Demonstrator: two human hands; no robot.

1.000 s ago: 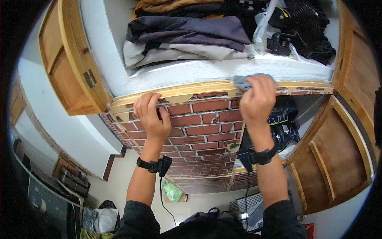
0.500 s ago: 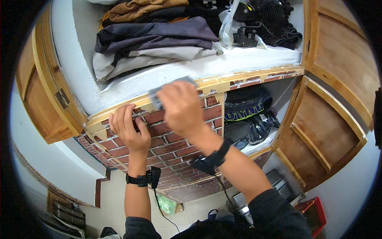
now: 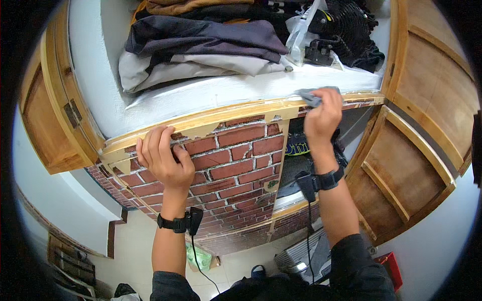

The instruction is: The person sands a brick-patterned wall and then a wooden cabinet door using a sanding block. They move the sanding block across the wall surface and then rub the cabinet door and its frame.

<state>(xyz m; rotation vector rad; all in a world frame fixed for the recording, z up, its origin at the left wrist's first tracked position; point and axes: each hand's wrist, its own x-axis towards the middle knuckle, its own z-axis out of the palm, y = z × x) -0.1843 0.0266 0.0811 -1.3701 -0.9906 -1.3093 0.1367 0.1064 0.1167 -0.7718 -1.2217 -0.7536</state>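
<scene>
A grey cloth [image 3: 312, 97] is pinched in my right hand [image 3: 324, 116], which presses it on the wooden front edge [image 3: 236, 116] of a cupboard shelf, toward the right end. My left hand [image 3: 164, 156] leans on the same edge farther left, holding nothing. Its fingers reach up over the wood, and the thumb is apart, near the brick-patterned covering [image 3: 226, 155] below. That covering has a ragged, torn upper border along the wood. A black strap with a cabled box circles each wrist.
Folded clothes [image 3: 206, 45] lie on the white shelf [image 3: 201, 90], beside a clear plastic bag [image 3: 301, 32] and a black fan-like object [image 3: 341, 25]. Wooden doors stand open at left [image 3: 55, 110] and right [image 3: 401, 165]. Dark items fill the lower compartment. A red bin [image 3: 390, 268] stands at lower right.
My right hand has slid the cloth rightward along the wooden edge, from the middle to near the right end. My left hand has stayed on the edge. The view has shifted slightly.
</scene>
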